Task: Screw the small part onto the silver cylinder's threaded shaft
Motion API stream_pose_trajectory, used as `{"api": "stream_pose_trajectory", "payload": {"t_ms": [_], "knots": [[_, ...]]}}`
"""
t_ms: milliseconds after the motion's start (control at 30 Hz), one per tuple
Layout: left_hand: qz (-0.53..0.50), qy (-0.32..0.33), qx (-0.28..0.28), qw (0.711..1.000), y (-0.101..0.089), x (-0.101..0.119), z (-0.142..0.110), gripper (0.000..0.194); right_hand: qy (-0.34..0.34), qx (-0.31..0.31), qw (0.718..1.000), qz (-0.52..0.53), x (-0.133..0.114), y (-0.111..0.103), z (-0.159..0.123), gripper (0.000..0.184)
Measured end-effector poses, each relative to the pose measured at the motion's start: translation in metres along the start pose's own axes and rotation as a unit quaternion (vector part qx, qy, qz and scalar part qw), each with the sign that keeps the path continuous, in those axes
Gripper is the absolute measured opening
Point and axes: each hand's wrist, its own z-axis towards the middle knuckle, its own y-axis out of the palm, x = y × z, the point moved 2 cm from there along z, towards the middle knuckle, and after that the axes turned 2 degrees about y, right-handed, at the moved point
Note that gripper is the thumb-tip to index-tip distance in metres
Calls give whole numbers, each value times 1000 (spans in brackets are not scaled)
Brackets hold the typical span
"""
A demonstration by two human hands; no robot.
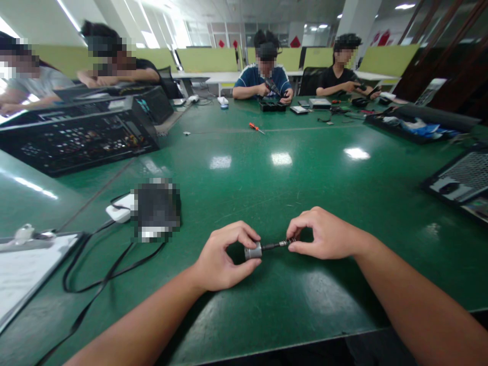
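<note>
Just above the green table, my left hand (229, 258) pinches a short silver cylinder that looks like a small motor (253, 250), thumb below and fingers above. A thin dark shaft (271, 246) runs from the cylinder toward the right and carries a bright metal piece near its far end. At that end my right hand (324, 235) is closed, with thumb and fingertips gripping a small dark ridged part (292, 241). Whether this part is joined to the shaft or only lined up with it, I cannot tell.
Left of my hands lie a blurred-out badge (158, 209) with a black lanyard (97, 297) and a clipboard (34, 269). Computer cases (80, 129) stand farther left. An orange screwdriver (256, 128) lies ahead. Several people sit across the table, one holding a power drill (271, 85).
</note>
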Motion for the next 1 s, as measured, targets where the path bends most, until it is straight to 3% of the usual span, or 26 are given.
{"api": "stream_pose_trajectory", "payload": {"t_ms": [600,767,900,967,1000], "knots": [[-2,8,0,1000,0,0,2,19,29,-31,999,1,5,-9,-3,15],[-50,22,-20,998,0,4,-1,19,73,-97,992,27,7,-22,-13,13],[-107,3,-29,994,-4,1,-1,19,117,-181,971,100,25,-37,-23,18],[-126,-42,13,991,-11,-15,10,20,135,-176,962,161,45,-46,-18,24],[-139,-74,43,987,-15,-28,20,21,152,-143,956,207,58,-51,-11,27]]}}
